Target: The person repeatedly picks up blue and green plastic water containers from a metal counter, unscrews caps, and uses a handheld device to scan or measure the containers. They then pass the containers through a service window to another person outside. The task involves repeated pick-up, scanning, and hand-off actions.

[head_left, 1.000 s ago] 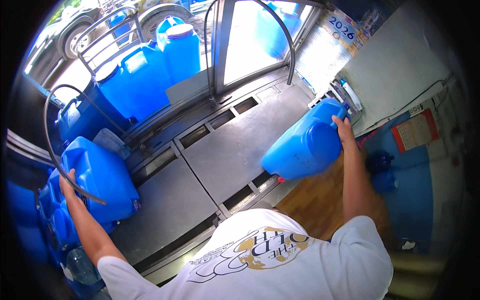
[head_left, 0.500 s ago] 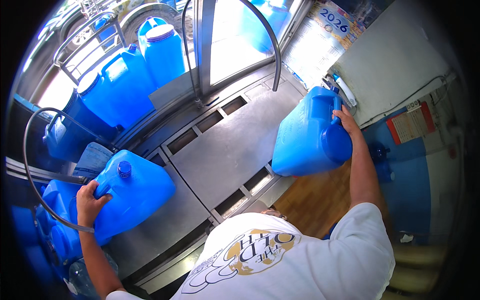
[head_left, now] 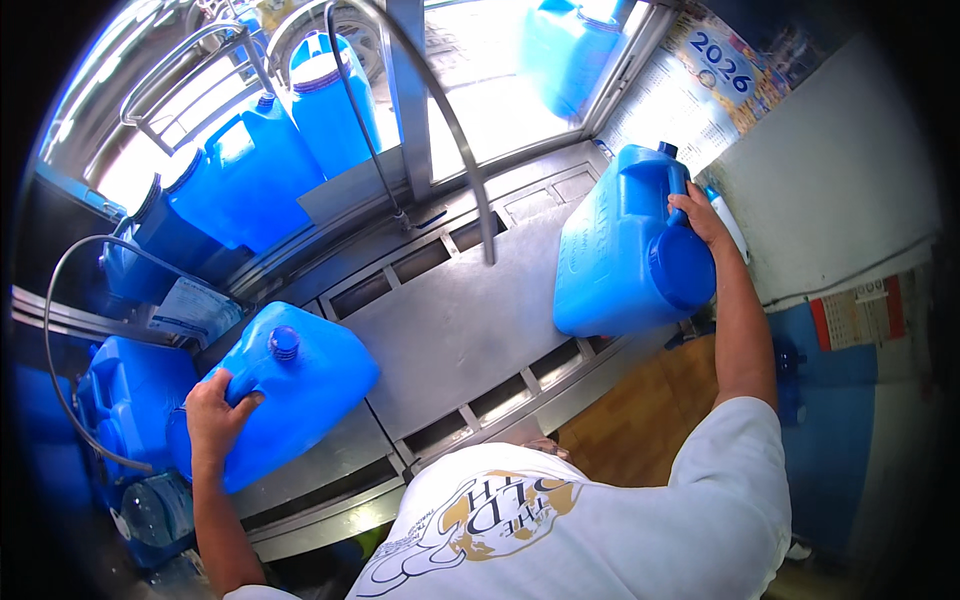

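My left hand (head_left: 222,412) is closed round the handle of a blue water jug (head_left: 310,370) with a small dark-blue cap, tilted over the left part of the metal counter (head_left: 470,330). My right hand (head_left: 700,213) grips the handle of another blue water jug (head_left: 610,250), which has a small cap on top and a wide round lid facing me. This second jug is at the counter's right end; whether its base rests on the metal I cannot tell. A hose (head_left: 460,150) hangs over the counter between the two jugs.
More blue jugs (head_left: 245,175) stand behind the window frame at the far left. Beside my left arm are another blue jug (head_left: 145,385) and a clear bottle (head_left: 158,510). A second hose (head_left: 50,330) curves there. Slots line the counter's edges; wooden flooring (head_left: 640,410) lies near right.
The right jug has moved from over the counter's near edge further onto the counter. The left jug has shifted slightly right, and the hanging hose appears further left. Both hands keep their grip.
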{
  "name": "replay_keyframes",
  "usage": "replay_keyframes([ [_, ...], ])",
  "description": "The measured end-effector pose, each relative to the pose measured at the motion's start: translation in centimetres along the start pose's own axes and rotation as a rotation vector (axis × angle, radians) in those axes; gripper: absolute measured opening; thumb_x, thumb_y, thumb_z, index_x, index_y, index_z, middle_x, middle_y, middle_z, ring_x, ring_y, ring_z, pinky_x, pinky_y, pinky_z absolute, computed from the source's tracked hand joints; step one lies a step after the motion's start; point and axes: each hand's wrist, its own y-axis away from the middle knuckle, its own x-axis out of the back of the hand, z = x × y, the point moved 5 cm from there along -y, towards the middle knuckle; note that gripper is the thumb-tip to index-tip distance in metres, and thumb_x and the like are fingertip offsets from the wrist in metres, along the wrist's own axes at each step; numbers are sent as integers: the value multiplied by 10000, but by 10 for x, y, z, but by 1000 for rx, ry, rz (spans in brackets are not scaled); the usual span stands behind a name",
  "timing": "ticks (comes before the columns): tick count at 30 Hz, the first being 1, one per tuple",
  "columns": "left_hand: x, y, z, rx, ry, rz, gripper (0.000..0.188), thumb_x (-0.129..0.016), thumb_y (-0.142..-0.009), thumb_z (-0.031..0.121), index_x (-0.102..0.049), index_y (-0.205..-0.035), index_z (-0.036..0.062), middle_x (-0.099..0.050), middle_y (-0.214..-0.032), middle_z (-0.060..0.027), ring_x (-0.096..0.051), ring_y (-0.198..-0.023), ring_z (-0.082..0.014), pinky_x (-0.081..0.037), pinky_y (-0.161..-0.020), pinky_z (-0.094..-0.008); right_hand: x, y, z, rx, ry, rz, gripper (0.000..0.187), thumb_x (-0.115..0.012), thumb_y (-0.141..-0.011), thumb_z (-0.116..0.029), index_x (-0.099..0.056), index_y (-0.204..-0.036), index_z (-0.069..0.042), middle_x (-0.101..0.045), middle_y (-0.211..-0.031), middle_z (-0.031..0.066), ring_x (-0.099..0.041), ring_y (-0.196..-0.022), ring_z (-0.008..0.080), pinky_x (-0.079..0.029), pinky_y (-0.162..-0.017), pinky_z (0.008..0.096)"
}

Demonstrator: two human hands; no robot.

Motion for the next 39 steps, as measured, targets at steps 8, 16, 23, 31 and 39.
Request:
replay_keyframes([
  [8,-40,-45,148,57,-78,-32,360,-791,-732,336,-606,-792,33,-600,-669,-191,-625,-655,-386,-463,-618,-463,13,-63,-26,-38,88,-347,534,-612,-857,-147,-491,-1365,-37,-596,-1003,47,-567,-886,152,-487,-797,292],
  [16,-97,-112,277,216,4,-49,476,-699,-849,486,-665,-884,12,-659,-729,-194,-674,-703,-354,-502,-678,-461,31,36,-13,104,478,-875,812,-664,-775,-239,-376,-1511,-55,-541,-1402,232,-577,-1231,346,-435,-1066,382],
  [23,-170,-206,360,417,597,-181,582,-656,-866,611,-670,-727,46,-633,-686,-98,-623,-641,-208,-471,-614,-375,20,127,-35,270,533,-1107,788,-651,-752,-237,-418,-1485,-67,-597,-1326,213,-628,-1146,334,-469,-1023,388],
  [31,-109,-147,443,-91,343,98,742,-629,-878,627,-574,-1353,60,-623,-1284,-231,-573,-1228,-401,-461,-1020,-458,-52,218,-59,353,536,-1216,747,-669,-770,-214,-434,-1470,-105,-644,-1217,229,-635,-1098,396,-483,-980,427],
  [39,-51,140,328,-259,515,460,1036,-874,-628,583,-442,-1461,144,-425,-1483,-222,-458,-1336,-434,-403,-1083,-514,-248,234,-123,427,256,-985,669,-673,-874,-299,-433,-1440,-36,-585,-1297,249,-594,-1185,364,-475,-987,424],
])
